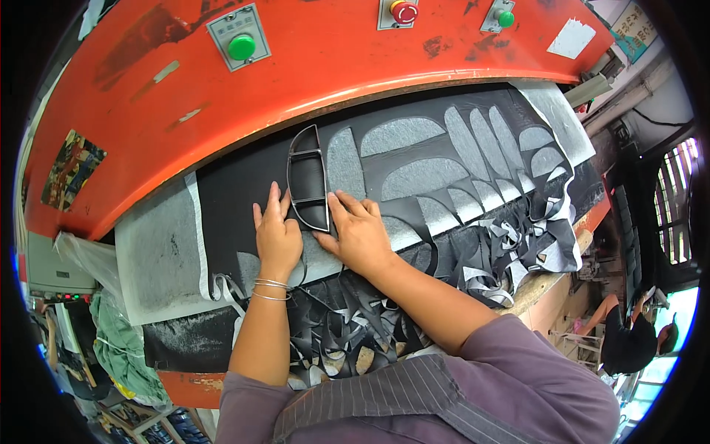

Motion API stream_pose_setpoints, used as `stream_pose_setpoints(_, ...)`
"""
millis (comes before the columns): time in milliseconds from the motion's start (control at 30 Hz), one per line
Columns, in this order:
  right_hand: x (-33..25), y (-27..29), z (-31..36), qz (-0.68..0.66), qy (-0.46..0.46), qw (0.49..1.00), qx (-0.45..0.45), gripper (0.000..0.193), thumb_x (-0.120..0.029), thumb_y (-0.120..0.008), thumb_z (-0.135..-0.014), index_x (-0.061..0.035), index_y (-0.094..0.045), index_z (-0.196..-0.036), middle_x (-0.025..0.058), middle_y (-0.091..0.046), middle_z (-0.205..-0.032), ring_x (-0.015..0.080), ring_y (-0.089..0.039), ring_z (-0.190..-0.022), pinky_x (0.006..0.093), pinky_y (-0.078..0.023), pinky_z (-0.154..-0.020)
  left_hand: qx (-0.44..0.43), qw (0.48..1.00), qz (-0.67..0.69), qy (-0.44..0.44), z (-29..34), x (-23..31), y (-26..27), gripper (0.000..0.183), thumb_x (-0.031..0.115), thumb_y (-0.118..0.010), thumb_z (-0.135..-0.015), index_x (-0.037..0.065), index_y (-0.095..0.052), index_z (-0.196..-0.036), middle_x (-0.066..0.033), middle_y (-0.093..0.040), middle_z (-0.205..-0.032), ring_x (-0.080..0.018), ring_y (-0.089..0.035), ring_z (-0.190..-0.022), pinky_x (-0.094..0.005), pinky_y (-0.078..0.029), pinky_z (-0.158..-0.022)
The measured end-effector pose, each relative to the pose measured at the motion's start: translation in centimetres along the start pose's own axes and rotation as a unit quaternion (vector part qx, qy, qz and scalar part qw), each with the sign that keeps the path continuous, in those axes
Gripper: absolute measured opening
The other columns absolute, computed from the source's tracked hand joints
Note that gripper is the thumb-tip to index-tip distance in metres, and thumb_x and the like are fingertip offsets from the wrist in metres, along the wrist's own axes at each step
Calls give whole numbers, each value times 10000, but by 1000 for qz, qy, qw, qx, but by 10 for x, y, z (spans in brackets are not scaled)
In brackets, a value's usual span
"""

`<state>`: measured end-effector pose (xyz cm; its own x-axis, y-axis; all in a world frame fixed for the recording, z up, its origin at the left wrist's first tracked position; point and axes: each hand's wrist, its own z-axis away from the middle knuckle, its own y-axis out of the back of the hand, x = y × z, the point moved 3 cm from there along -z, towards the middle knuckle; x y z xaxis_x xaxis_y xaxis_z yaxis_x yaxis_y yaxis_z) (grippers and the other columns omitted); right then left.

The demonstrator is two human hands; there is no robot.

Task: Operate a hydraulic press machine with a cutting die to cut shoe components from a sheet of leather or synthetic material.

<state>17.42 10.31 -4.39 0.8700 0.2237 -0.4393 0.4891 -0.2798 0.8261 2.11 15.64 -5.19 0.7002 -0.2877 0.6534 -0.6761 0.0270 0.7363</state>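
A half-moon metal cutting die point(307, 177) with two crossbars lies on black sheet material point(237, 174). My left hand point(277, 237) is at the die's lower left edge, its fingers pointing away from me and partly apart, the innermost against the rim. From the other side, my right hand point(361, 231) has its fingers and thumb at the lower right of the rim. Between them the two hands hold the die. To its right, half-moon and strip-shaped cutouts point(403, 135) show a grey fuzzy layer in the black sheet.
Over the far edge stands a red-orange machine beam point(318, 55) with green buttons point(241, 47) and a red knob point(404, 12). Tangled black and grey offcuts point(503, 244) hang along the near edge. A grey box point(59, 266) and green cloth point(122, 348) are at left; another person point(629, 337) sits far right.
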Motion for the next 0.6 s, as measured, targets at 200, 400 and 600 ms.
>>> stream_pose_setpoints(200, -4, 1, -6, -2, 10, 1000, 18, 759, -410, -730, -739, 61, -497, -1286, 218, -590, -1221, 297, -535, -1173, 408, -373, -951, 2, 1000, 21, -6, -3, -4, 5, 661, 29, -432, -801, -10, -294, -1446, -173, -551, -1336, -296, -481, -1280, -456, -171, -1159)
stream_pose_setpoints(400, 78, 119, -78, -321, -95, 897, 289, 787, -440, -661, -881, 38, -330, -1410, 192, -449, -1363, 277, -439, -1271, 382, -339, -1074, 161, 974, 135, -89, -24, 43, 56, 256, 71, -546, -885, -27, -626, -1108, -177, -635, -1079, -318, -588, -1055, -366, -444, -935)
stream_pose_setpoints(600, 208, 239, -120, -121, -152, 749, 634, 764, -486, -453, -972, 83, -248, -1440, 286, -240, -1503, 342, -213, -1427, 414, -164, -1151, 317, 880, -105, -338, -51, 139, 91, 128, 125, -587, -887, 43, -594, -789, -99, -550, -762, -301, -516, -726, -405, -424, -660)
